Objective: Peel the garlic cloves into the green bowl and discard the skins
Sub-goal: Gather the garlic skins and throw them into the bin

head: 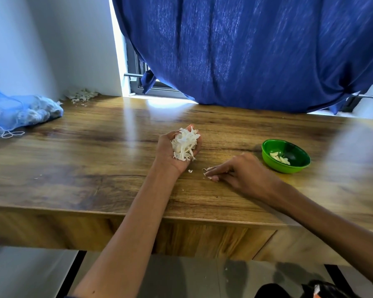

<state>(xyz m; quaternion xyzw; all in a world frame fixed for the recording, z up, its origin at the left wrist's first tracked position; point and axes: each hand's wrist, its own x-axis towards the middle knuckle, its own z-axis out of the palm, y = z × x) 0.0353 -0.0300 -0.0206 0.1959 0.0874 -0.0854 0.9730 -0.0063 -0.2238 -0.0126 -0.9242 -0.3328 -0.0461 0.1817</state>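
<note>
My left hand (167, 151) lies palm up on the wooden table (95, 160), cupped round a heap of white garlic skins (185, 144). My right hand (239, 172) rests palm down to its right, fingertips pinching small skin scraps (207, 172) off the tabletop. A green bowl (297, 166) stands right of that hand and holds several peeled garlic cloves (280, 157). A few tiny skin flakes (190, 171) lie between my two hands.
A blue mesh bag of garlic bulbs (28, 112) lies at the table's far left. A pile of skins (81, 95) sits in the back left corner by the wall. A blue curtain (246, 50) hangs over the window behind the table.
</note>
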